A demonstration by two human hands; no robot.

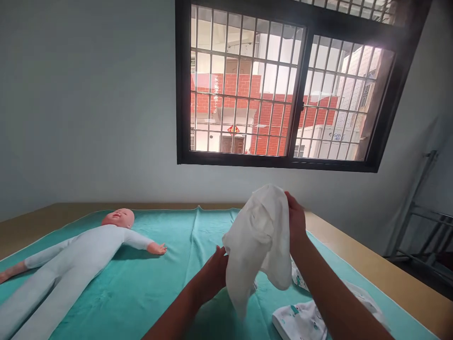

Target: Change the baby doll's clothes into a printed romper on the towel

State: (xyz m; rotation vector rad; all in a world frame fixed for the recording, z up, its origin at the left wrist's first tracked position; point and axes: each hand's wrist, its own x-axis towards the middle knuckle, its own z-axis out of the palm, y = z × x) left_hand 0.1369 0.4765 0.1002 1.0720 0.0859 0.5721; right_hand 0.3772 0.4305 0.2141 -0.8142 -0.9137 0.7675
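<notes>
A plain white cloth (264, 231), perhaps a small garment, hangs in loose folds between my two hands above the green sheet. At its right edge my right hand (296, 219) grips it, fingers mostly hidden behind the fabric. Lower down on the left side, my left hand (214, 274) is closed on the cloth's edge. Off to the left lies a baby doll (90, 250) on its back in a white body suit, arms spread. White printed fabric (300, 321) lies folded below my right forearm.
A green sheet (170, 288) covers most of the wooden table (399, 274). Another white piece of fabric (366, 302) lies at the right, partly behind my forearm. A barred window (247, 85) is in the wall behind. A metal frame (421, 212) stands at the right.
</notes>
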